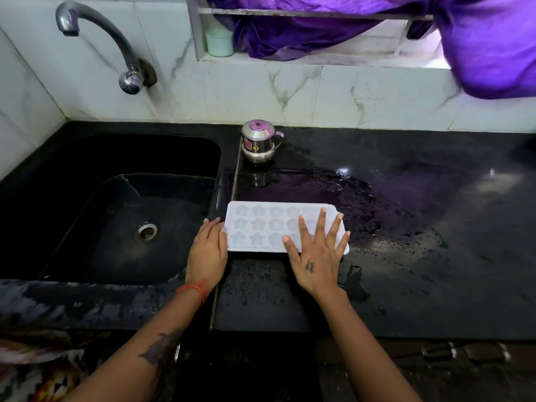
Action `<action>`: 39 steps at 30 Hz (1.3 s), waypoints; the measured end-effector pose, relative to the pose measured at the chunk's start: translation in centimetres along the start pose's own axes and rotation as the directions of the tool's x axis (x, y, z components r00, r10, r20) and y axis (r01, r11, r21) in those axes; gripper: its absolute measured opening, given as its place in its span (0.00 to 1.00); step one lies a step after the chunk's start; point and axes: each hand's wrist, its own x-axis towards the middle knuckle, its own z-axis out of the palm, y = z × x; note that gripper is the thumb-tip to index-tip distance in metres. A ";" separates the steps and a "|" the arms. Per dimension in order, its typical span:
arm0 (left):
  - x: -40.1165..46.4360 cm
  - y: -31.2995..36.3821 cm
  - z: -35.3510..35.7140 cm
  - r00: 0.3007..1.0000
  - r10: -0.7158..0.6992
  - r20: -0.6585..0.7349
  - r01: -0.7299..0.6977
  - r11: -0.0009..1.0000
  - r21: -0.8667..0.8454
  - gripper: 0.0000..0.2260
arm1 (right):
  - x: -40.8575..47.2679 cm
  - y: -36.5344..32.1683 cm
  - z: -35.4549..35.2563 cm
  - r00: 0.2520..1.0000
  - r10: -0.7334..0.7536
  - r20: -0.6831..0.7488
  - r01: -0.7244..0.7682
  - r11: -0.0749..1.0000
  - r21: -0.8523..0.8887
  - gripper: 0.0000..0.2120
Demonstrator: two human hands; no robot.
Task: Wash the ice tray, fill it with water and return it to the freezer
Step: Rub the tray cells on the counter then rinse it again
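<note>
Both hands meet the ice tray [261, 227]: left hand [207, 250] flat against its end, right hand [316, 253] spread on top.

We see a white ice tray [262, 227] lying flat on the wet black surface [420, 256] beside the sink [116, 213]. Our right hand [316, 250] rests on it with fingers spread; our left hand [207, 248] touches its left edge.
</note>
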 end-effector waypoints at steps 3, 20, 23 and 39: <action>0.0 0.1 0.0 1.000 0.001 -0.009 -0.001 1.000 0.001 0.17 | 0.5 0.1 -0.6 0.990 0.141 0.006 -0.141 0.989 0.052 0.37; 0.2 -0.6 -0.2 0.997 -0.007 -0.080 0.009 1.000 0.026 0.16 | 3.3 -0.9 -2.6 0.886 0.463 0.034 -0.464 0.885 0.045 0.37; 0.3 -0.5 -0.5 0.993 -0.045 -0.107 0.038 0.997 -0.066 0.14 | 4.0 -1.7 -2.5 0.867 0.497 0.037 -0.498 0.861 0.103 0.41; 6.3 -6.0 -5.9 0.880 -0.465 -0.095 0.435 0.871 -0.226 0.13 | 8.5 -10.3 -1.5 0.916 0.373 0.145 -0.400 0.843 0.360 0.32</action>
